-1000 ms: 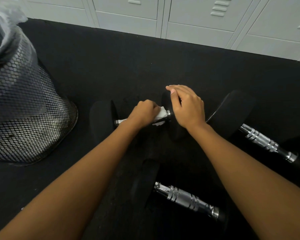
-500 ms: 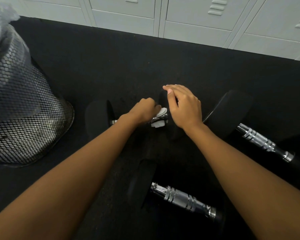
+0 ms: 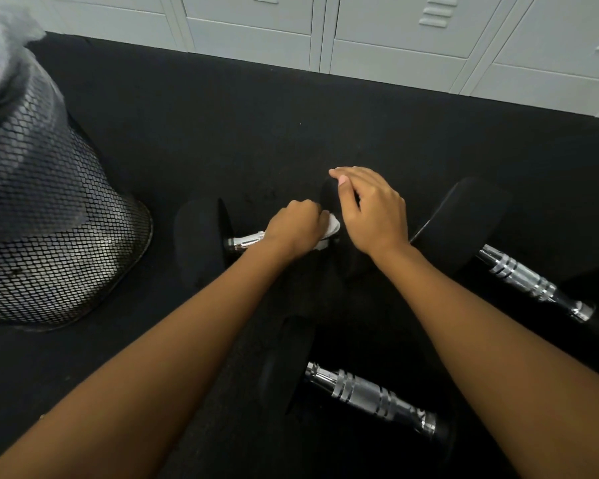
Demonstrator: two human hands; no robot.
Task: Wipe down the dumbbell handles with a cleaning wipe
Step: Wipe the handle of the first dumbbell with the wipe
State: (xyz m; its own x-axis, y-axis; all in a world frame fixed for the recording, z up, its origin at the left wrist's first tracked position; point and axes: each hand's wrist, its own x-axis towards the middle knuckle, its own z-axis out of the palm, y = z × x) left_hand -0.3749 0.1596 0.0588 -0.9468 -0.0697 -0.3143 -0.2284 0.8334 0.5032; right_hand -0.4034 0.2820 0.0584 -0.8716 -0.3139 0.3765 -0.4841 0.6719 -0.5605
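The wipe [image 3: 332,225] is bunched round the handle [image 3: 246,240] of the far dumbbell [image 3: 198,236], at its right end, with the left hand [image 3: 296,224] curled tight round both. The right hand [image 3: 372,210] lies fairly flat on the head [image 3: 329,198] beside it (steadying, I'd judge). If that pressure eases, the dumbbell may roll on the floor [image 3: 256,133] toward the bin [image 3: 49,219]. A loosening wipe would skip patches.

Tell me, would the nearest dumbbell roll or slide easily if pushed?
Probably heavy: the nearest dumbbell has thick black heads on a chrome handle. It likely will not slide on the dark floor. Rolling depends on head shape, which I cannot tell.
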